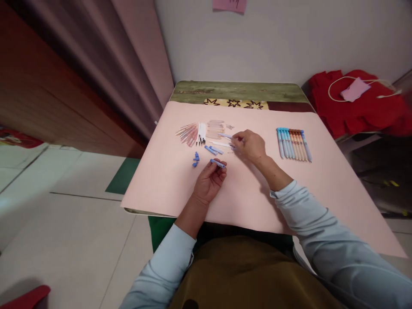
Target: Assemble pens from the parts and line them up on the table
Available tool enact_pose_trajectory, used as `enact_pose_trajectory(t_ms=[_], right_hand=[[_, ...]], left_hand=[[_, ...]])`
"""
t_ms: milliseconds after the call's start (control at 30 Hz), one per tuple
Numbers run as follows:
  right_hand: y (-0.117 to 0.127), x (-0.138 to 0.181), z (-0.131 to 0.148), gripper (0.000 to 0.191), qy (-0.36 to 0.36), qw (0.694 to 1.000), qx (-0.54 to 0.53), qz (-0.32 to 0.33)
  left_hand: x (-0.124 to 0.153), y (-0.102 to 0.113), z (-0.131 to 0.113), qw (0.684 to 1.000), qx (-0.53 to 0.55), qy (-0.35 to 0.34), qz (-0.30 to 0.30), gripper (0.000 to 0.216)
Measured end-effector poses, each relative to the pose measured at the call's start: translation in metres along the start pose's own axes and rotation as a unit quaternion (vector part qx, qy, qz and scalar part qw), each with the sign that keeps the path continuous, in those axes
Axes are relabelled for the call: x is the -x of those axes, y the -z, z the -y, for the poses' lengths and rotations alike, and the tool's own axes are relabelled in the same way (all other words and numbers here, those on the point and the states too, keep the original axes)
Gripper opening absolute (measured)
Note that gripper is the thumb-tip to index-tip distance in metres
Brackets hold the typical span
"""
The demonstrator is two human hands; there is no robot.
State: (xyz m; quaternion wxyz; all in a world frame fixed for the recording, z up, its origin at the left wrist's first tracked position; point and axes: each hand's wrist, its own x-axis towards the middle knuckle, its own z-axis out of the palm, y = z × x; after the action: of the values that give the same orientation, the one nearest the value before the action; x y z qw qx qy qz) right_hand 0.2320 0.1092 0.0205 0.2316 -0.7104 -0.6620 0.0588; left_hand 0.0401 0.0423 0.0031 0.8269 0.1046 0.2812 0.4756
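Observation:
My left hand [209, 183] is closed around a short blue pen barrel [218, 163], held between thumb and fingers above the table's near half. Further forward, my right hand [250, 146] pinches a pale, slim pen tube [225, 135]; its near end is hidden by the fingers. Two more blue pen barrels [213, 149] lie just beyond my left hand. Small blue pen caps [195, 159] form a little pile to its left. White refills with black tips [201, 134] are fanned out between pinkish clear tubes [188, 134] and pale clear barrels [215, 127].
Several assembled pens [293, 145] lie in a row at the right, with blue, brown and turquoise tops. Tiny parts [229, 126] lie behind my right hand. Pink paper [154, 180] covers the table. Red cloth [354, 111] with a cable sits beyond the right edge.

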Motion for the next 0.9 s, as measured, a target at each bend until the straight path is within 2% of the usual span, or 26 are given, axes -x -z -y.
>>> enact_pose_trajectory(t_ms=[133,267,433,667,900], right_hand=[[0.017,0.018,-0.025,0.027,-0.048,0.994,-0.048,-0.083],[0.024,0.046,-0.047,0.026,-0.087,0.983,-0.080,-0.138],[0.019,0.069,-0.049,0.026,-0.115,0.972,-0.106,-0.173],[0.009,0.069,-0.014,0.018,-0.042,0.993,-0.065,-0.090],[-0.003,0.029,0.019,0.024,0.082,0.996,0.021,0.029]], left_hand=[[0.003,0.001,-0.001,1.000,0.018,-0.010,-0.001,0.008],[0.005,0.003,-0.002,0.999,0.029,-0.017,0.014,0.012],[0.007,0.005,-0.001,0.998,0.043,-0.029,0.028,0.013],[0.011,0.004,-0.005,0.998,0.046,-0.049,-0.015,0.004],[0.013,0.005,-0.004,0.997,0.068,-0.041,0.001,0.011]])
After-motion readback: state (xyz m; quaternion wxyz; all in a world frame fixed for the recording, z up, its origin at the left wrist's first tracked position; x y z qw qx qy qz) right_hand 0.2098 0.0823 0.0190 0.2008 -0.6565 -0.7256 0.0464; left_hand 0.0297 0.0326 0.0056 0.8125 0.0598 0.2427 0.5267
